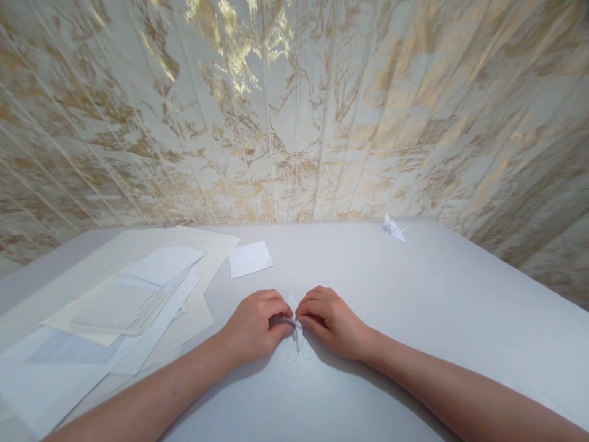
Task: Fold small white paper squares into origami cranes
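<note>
Between my two hands is a small piece of folded white paper [297,324], with narrow points showing above and below the fingertips. My left hand [261,322] pinches its left side between thumb and fingers. On the right side, my right hand [331,320] grips it the same way, fingers curled. The fingers cover most of the folded paper, so its full shape is hidden. At the back right of the table sits a folded white paper crane [394,229], apart from both hands.
A white table [322,270] reaches back to a white curtain with gold patterns [294,123]. Several loose and overlapping paper sheets [156,331] cover the left side, some with printed lines. A small white paper square [251,259] lies beyond my left hand.
</note>
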Motion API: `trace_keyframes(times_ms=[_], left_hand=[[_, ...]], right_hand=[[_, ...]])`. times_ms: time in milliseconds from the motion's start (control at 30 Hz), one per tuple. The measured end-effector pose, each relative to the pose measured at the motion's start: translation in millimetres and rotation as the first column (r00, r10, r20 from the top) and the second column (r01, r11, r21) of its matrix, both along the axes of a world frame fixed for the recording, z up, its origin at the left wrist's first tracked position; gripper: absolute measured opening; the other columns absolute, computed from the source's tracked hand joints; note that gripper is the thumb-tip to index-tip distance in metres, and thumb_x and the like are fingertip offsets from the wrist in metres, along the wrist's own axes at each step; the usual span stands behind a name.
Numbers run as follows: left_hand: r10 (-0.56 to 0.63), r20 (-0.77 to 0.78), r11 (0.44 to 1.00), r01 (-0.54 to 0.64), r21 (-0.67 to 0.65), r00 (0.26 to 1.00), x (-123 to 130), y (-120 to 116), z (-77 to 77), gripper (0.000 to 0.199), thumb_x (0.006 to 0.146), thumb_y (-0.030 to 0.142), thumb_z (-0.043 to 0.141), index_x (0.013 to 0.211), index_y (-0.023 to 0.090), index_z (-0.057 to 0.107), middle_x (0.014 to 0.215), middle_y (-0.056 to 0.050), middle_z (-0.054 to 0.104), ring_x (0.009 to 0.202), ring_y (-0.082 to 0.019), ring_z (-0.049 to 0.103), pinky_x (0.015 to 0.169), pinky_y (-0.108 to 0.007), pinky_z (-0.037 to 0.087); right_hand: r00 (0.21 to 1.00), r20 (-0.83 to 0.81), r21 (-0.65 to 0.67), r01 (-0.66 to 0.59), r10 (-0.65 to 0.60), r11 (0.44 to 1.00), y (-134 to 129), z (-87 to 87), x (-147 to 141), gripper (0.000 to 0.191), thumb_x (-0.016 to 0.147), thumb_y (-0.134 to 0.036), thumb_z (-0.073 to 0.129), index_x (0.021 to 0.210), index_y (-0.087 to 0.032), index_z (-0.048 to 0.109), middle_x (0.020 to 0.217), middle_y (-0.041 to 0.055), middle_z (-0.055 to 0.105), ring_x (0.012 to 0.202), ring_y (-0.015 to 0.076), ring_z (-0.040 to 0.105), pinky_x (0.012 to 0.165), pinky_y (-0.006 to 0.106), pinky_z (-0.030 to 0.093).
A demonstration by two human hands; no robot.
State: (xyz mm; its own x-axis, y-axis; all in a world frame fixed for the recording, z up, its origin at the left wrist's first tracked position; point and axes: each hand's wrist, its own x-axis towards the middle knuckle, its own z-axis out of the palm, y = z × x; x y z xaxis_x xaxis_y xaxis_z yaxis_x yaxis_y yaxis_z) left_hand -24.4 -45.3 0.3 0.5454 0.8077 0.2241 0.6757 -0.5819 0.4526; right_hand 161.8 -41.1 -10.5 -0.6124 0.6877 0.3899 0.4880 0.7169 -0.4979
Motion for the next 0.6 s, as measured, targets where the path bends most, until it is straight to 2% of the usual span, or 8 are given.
trace_keyframes(times_ms=[167,267,400,533,600], left_hand=[[0.003,-0.044,0.991,0.003,0.136,0.999,1.3,-2.9,-4.9,0.016,0.077,0.015,0.053,0.071,0.019,0.067,0.072,-0.003,0.066,0.072,-0.017,0.059,0.068,-0.03,0.042],[0.03,0.007,0.997,-0.03,0.069,1.0,1.9,-2.1,-5.1,0.018,0.076,0.011,0.052,0.068,0.018,0.066,0.071,-0.003,0.065,0.07,-0.015,0.059,0.066,-0.027,0.042],[0.066,0.044,0.997,-0.064,-0.029,0.997,3.5,0.1,-2.3,0.016,0.074,0.011,0.052,0.065,0.017,0.064,0.068,-0.002,0.062,0.067,-0.014,0.057,0.062,-0.024,0.042],[0.066,0.007,0.998,-0.066,-0.003,0.998,5.6,-1.6,-3.3,0.006,0.071,0.014,0.058,0.068,0.016,0.063,0.069,-0.002,0.06,0.069,-0.016,0.055,0.064,-0.026,0.041],[0.073,0.009,0.997,-0.073,0.009,0.997,6.6,-2.5,-5.1,0.009,0.074,0.015,0.056,0.068,0.016,0.063,0.07,-0.003,0.061,0.071,-0.016,0.055,0.065,-0.026,0.041]], right_hand=[[1.0,-0.005,-0.037,0.024,-0.024,0.999,-1.4,-0.2,-0.4,0.008,0.075,-0.011,0.06,0.076,-0.018,0.064,0.073,0.0028,0.066,0.075,0.017,0.058,0.075,0.031,0.041],[0.999,0.03,-0.017,0.038,-0.037,0.999,-1.6,-1.2,-1.0,0.009,0.071,-0.016,0.067,0.079,-0.018,0.065,0.078,0.0041,0.066,0.079,0.019,0.057,0.075,0.032,0.041],[0.997,0.057,0.014,0.058,-0.059,0.998,-0.1,-3.5,-2.8,0.004,0.077,-0.016,0.062,0.074,-0.016,0.065,0.075,0.0049,0.065,0.075,0.0177,0.056,0.072,0.031,0.04],[0.997,0.03,0.008,0.067,-0.067,0.998,1.3,-5.3,-4.3,0.01,0.078,-0.014,0.059,0.068,-0.015,0.063,0.071,0.0044,0.063,0.071,0.0162,0.055,0.07,0.029,0.04],[0.997,0.02,-0.007,0.081,-0.081,0.997,1.1,-5.8,-5.1,0.011,0.078,-0.013,0.059,0.068,-0.015,0.062,0.07,0.0041,0.063,0.071,0.016,0.054,0.069,0.029,0.04]])
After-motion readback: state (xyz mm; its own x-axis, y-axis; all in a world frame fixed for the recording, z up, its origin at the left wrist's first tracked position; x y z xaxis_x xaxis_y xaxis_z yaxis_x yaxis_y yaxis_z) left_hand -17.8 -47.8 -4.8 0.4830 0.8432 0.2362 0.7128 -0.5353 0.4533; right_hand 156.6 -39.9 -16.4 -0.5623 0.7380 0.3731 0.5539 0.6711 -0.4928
